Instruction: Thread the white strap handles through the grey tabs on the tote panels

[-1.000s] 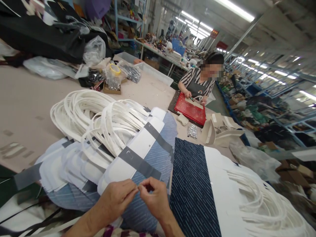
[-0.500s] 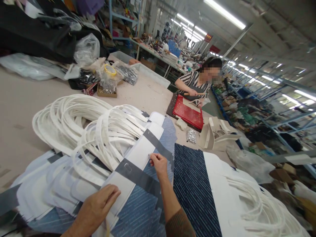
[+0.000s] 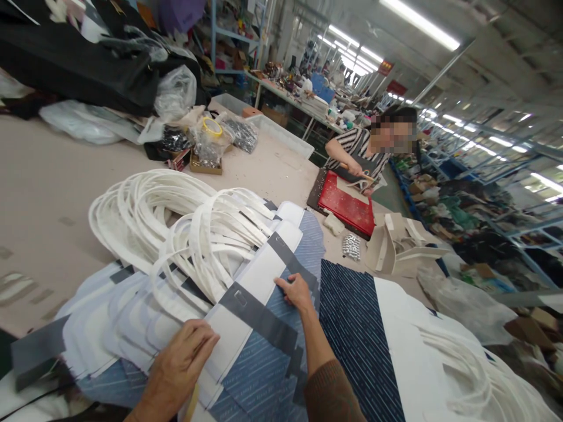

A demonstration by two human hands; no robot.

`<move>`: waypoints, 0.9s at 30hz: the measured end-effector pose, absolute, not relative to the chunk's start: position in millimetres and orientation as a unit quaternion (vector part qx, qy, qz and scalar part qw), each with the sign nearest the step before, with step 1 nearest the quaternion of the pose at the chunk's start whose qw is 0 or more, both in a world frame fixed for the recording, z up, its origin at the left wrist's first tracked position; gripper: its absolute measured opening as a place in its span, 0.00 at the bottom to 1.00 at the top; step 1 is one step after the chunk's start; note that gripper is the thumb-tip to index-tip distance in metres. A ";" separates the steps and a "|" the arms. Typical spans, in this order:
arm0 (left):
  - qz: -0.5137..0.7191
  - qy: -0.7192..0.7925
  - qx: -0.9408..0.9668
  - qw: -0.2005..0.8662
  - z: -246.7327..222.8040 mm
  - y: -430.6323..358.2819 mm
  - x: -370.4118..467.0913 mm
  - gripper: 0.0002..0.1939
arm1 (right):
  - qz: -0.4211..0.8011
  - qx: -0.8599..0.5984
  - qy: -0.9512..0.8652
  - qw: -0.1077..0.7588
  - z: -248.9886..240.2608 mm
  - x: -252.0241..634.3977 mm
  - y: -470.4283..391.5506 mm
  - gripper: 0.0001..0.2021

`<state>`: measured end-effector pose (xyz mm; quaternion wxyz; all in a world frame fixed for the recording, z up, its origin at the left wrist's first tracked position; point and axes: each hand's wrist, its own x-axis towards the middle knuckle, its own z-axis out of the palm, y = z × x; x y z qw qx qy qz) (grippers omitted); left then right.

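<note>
My left hand [image 3: 182,360] is closed, thumb and fingers pressed together, over the left edge of the top white panel [image 3: 264,275]. What it pinches, if anything, is hidden. My right hand [image 3: 298,291] rests where that panel meets blue patterned fabric [image 3: 253,363], one finger stretched out and the thumb apart, with nothing visible in it. Dark grey strips [image 3: 257,316] cross the panel, and one has a small slot near its end. White strap loops [image 3: 206,234] rise from the stacked pieces behind my hands.
Dark striped fabric [image 3: 352,322] with white panels and straps lies to the right. Across the table, a person [image 3: 352,155] holds a wooden-handled tool over a red pad [image 3: 338,196]. A packet of small metallic pieces [image 3: 351,247] and a small box [image 3: 206,165] lie on the table.
My right hand's pinch has loosened, its finger and thumb now spread. A small shiny bit at its fingertips no longer shows. The view has shifted slightly left.
</note>
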<state>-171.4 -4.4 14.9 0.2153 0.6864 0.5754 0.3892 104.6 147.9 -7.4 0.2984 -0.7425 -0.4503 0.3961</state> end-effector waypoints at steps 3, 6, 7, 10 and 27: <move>0.394 0.619 0.663 0.148 11.7 -10.1 -176.7 0.16 | 0.360 -0.748 -0.458 0.318 -4.5 105.9 138.3 0.18; 0.389 0.624 0.666 0.124 11.7 -14.2 -177.4 0.16 | 0.318 -0.705 -0.513 0.374 7.8 75.0 121.8 0.12; 0.392 0.618 0.671 0.119 13.2 -15.2 -176.1 0.16 | 0.309 -0.671 -0.554 0.384 14.2 58.8 116.4 0.11; 0.404 0.589 0.692 0.108 21.2 -18.2 -168.9 0.13 | 0.273 -0.565 -0.695 0.351 36.1 8.0 105.6 0.15; 0.388 0.544 0.660 0.344 37.0 -48.4 -131.4 0.22 | 0.167 -0.671 -0.617 0.375 152.9 199.2 37.0 0.20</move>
